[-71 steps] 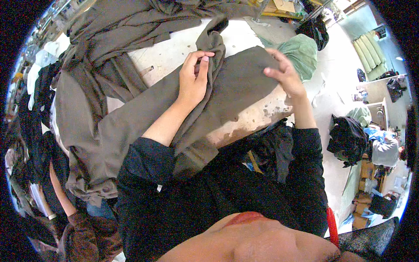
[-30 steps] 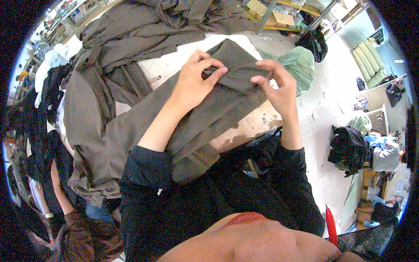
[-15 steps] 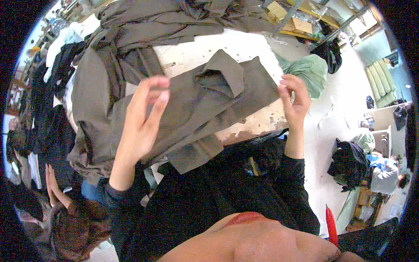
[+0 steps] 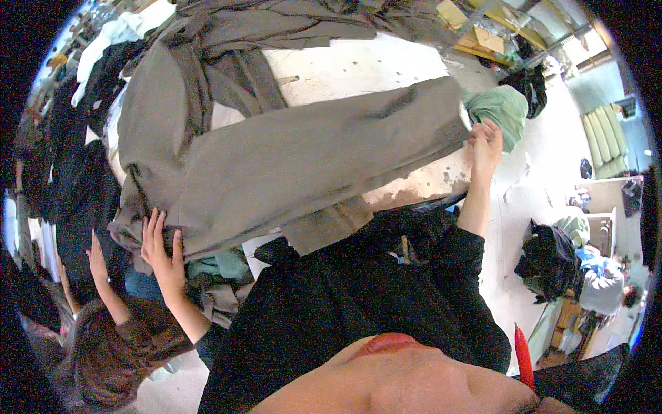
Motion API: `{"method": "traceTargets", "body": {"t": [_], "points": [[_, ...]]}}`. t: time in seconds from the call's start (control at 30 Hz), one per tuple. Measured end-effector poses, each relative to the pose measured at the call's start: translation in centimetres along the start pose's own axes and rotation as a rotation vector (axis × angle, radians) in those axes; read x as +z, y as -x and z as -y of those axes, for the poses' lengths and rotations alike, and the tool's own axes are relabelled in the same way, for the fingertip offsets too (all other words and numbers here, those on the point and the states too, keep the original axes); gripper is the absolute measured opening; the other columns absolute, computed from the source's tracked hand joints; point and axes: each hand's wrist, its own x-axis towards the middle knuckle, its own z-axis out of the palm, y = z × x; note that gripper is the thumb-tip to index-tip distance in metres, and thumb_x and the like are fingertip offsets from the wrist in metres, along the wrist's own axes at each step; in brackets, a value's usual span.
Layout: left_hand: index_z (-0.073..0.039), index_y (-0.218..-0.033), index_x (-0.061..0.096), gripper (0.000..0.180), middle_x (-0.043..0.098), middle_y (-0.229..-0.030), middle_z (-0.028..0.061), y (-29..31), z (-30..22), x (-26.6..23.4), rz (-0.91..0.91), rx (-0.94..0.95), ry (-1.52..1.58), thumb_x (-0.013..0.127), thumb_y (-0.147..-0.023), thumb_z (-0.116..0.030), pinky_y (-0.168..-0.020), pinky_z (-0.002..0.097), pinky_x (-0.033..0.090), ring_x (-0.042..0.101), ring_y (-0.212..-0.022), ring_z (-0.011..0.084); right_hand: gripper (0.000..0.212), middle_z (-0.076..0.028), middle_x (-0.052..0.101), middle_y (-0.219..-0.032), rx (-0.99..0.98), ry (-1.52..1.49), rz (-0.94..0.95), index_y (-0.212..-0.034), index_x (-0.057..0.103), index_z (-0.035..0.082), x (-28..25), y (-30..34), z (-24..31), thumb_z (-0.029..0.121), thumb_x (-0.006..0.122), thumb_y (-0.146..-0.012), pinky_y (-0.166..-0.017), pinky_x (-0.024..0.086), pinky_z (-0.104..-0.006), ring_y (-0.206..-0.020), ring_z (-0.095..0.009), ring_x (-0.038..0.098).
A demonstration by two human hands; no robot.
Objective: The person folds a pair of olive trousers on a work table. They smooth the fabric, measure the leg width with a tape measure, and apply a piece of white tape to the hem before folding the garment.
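Note:
A long greyish-brown garment (image 4: 310, 152), shaped like a trouser leg, lies stretched out flat across the table. Its wide end bunches at the left and its straight end reaches to the right. My left hand (image 4: 164, 254) rests on the near left edge of the cloth, fingers spread. At the far right end, my right hand (image 4: 487, 146) has its fingers bent together at the cloth's corner and seems to pinch it. A small flap of the same cloth (image 4: 327, 224) hangs over the near table edge, close to my body.
More greyish-brown cloth (image 4: 296, 21) is heaped along the far side of the white table (image 4: 345, 65). A green cloth bundle (image 4: 503, 114) sits just beyond my right hand. A co-worker (image 4: 131, 345) is at the lower left. Dark clothes (image 4: 65, 169) pile up at the left.
The folded-back part at the right end now lies flat. My left hand has moved down and left onto the cloth. My right hand has shifted slightly right and down.

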Motion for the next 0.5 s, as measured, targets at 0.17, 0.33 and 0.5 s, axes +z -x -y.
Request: {"method": "traceTargets", "body": {"t": [0.17, 0.33, 0.5], "points": [[-0.013, -0.101, 0.072, 0.022, 0.067, -0.118, 0.0030, -0.5, 1.3, -1.3, 0.046, 0.235, 0.251, 0.071, -0.085, -0.027, -0.109, 0.0420, 0.027, 0.050, -0.130, 0.0277, 0.026, -0.006, 0.073, -0.098, -0.247, 0.190, -0.033, -0.109, 0.073, 0.005, -1.1, 1.2, 0.2, 0.026, 0.066, -0.096, -0.074, 0.050, -0.0242, -0.085, -0.012, 0.065], [-0.014, -0.085, 0.070, 0.008, 0.068, -0.104, -0.0008, -0.5, 1.7, -0.2, 0.086, 0.255, 0.192, 0.073, -0.079, -0.017, -0.104, 0.0416, 0.031, 0.055, -0.112, 0.0263, 0.033, -0.015, 0.073, -0.100, -0.189, 0.530, 0.443, -0.107, 0.072, 0.005, 2.0, -0.2, 2.5, 0.034, 0.068, -0.091, -0.080, 0.052, -0.0384, -0.085, -0.034, 0.069], [-0.009, -0.085, 0.065, 0.005, 0.065, -0.091, 0.0027, -1.0, 1.4, -2.3, 0.220, -0.013, 0.121, 0.069, -0.083, -0.010, -0.099, 0.0423, 0.036, 0.058, -0.101, 0.0252, 0.037, -0.018, 0.071, -0.085, -0.091, 0.397, 0.246, -0.097, 0.074, 0.005, -1.5, -0.1, 1.7, 0.041, 0.068, -0.090, -0.080, 0.052, -0.0389, -0.084, -0.032, 0.069]]}}
